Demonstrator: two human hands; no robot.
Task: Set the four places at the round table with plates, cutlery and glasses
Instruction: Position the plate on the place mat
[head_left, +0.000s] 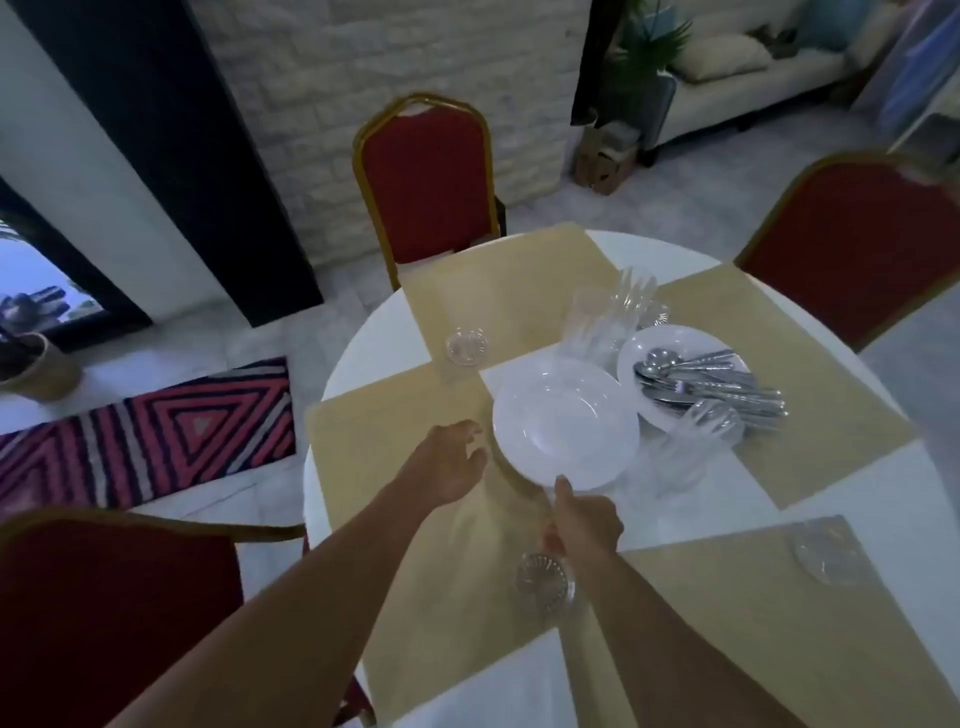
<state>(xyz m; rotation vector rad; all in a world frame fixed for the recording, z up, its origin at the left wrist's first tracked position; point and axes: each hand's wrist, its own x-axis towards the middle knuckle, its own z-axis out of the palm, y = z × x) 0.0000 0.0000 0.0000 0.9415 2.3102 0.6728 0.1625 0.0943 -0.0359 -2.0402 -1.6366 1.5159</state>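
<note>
Round white table (878, 493) on your head cam, four tan placemats (363, 457) already down, red chairs (426, 182) around it.

Glasses look part done. There's one on the far-left mat (466, 347), one on the near mat (543, 579) and one on the right mat (831, 553). The spare glasses (613, 317) are bunched in the middle.

No mat has a plate yet. The plates (566, 421) sit mid-table, looks like a stack. Your right hand (584, 525) pinches the near rim, thumb on top. Your left hand (447, 462) is loose, fingers apart, just beside the left rim; can't tell if it's touching.

The cutlery (711, 384) is all heaped on another plate (675, 338) behind the stack.

So I'd call it early days: all plates, all cutlery and at least one glass left.
</note>
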